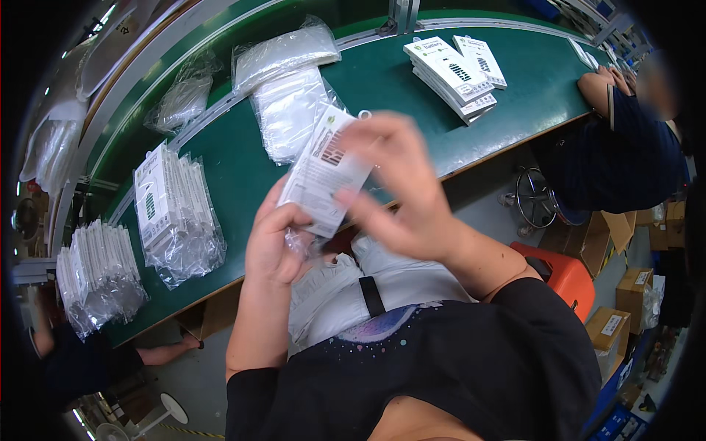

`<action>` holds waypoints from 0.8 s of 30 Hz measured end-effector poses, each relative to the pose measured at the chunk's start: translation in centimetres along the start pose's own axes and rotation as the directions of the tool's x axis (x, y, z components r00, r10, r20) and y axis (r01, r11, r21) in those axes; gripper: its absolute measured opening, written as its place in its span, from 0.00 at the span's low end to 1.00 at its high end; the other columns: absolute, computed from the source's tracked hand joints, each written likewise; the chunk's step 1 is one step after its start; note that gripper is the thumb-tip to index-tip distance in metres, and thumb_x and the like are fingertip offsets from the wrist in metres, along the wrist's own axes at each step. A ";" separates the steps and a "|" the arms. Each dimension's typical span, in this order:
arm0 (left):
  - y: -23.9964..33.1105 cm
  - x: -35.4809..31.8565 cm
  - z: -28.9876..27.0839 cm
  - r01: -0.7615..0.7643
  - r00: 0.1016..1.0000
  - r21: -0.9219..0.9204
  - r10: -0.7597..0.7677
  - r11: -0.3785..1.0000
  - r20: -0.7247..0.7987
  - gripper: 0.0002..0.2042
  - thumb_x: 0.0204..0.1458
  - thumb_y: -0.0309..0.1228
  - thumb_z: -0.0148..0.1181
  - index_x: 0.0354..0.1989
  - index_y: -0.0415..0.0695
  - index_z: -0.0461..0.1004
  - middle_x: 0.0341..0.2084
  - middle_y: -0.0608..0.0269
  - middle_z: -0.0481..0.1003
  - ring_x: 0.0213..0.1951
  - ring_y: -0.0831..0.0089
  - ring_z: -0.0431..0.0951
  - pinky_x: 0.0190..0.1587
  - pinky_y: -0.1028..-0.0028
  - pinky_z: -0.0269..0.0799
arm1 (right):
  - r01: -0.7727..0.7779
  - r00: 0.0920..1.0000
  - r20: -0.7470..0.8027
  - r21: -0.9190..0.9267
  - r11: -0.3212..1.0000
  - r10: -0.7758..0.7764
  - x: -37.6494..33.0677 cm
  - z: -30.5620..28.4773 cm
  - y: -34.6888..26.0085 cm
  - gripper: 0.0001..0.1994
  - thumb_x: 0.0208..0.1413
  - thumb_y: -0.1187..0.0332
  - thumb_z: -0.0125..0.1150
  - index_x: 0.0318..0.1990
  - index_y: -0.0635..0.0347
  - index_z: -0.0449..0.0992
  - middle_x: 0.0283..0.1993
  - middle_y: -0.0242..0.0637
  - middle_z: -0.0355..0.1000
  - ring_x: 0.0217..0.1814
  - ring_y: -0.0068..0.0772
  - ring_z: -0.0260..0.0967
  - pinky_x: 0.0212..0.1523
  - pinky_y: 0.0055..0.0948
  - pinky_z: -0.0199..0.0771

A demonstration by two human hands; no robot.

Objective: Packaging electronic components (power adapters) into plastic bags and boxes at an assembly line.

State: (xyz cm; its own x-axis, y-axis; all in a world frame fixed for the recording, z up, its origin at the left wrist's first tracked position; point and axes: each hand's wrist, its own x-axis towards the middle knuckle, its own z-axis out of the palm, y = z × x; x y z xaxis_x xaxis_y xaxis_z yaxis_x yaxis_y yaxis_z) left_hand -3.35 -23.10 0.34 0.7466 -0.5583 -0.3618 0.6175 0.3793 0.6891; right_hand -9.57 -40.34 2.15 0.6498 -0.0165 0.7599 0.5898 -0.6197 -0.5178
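Flat white packet (323,173) clamped in both hands; left hand (276,246), right hand (401,187) hide its lower edge.

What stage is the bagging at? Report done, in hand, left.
Done: bagged white boxes stand in rows on the green belt. In hand: left hand and right hand hold a white box in a clear plastic bag. Left: a stack of unbagged white boxes and empty clear bags.

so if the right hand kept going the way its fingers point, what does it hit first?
The right hand points left, so it would first meet the small white box it already touches, then likely the left hand; depth is unclear.
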 end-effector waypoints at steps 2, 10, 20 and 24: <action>0.8 -0.9 -1.3 -0.113 0.993 0.134 0.117 0.984 -0.018 0.30 0.35 0.14 0.45 0.55 0.32 0.61 0.44 0.51 0.71 0.43 0.66 0.75 0.42 0.74 0.73 | -0.086 0.990 -0.126 -0.140 0.986 0.068 0.4 -1.0 1.5 0.19 0.50 0.72 0.57 0.52 0.65 0.68 0.52 0.44 0.63 0.52 0.37 0.61 0.52 0.33 0.61; 9.0 -4.9 -2.6 -0.474 0.080 0.873 0.982 -0.114 0.172 0.20 0.47 0.17 0.49 0.52 0.33 0.66 0.43 0.56 0.71 0.45 0.66 0.72 0.50 0.71 0.67 | -0.266 0.945 -0.229 -0.123 0.956 0.233 -0.1 -3.4 4.3 0.16 0.53 0.69 0.56 0.50 0.62 0.71 0.49 0.39 0.65 0.49 0.32 0.62 0.48 0.28 0.62; 11.5 -3.4 -8.0 0.229 0.480 0.904 0.850 -0.361 0.217 0.19 0.49 0.33 0.54 0.50 0.41 0.70 0.51 0.50 0.66 0.55 0.54 0.63 0.58 0.60 0.56 | -0.358 0.917 -0.256 -0.201 0.912 0.304 0.7 -5.1 8.7 0.17 0.50 0.63 0.61 0.45 0.61 0.73 0.45 0.44 0.66 0.48 0.39 0.64 0.47 0.33 0.65; 9.2 -2.7 -4.4 0.264 0.337 0.798 0.827 -0.541 0.449 0.21 0.50 0.36 0.58 0.51 0.41 0.70 0.54 0.47 0.63 0.57 0.53 0.61 0.59 0.59 0.55 | -0.319 0.936 -0.334 -0.675 0.665 0.109 2.6 -7.1 13.2 0.30 0.41 0.48 0.66 0.48 0.61 0.73 0.44 0.51 0.68 0.48 0.48 0.66 0.50 0.42 0.65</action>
State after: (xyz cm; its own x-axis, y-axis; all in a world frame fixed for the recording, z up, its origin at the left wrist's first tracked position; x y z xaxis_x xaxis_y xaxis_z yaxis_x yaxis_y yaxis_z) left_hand 1.39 -14.82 4.88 0.6513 -0.2059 0.7304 -0.3346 -0.9418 0.0329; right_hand -3.46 -54.13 0.07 0.5123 -0.3456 0.7862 -0.1388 -0.9367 -0.3213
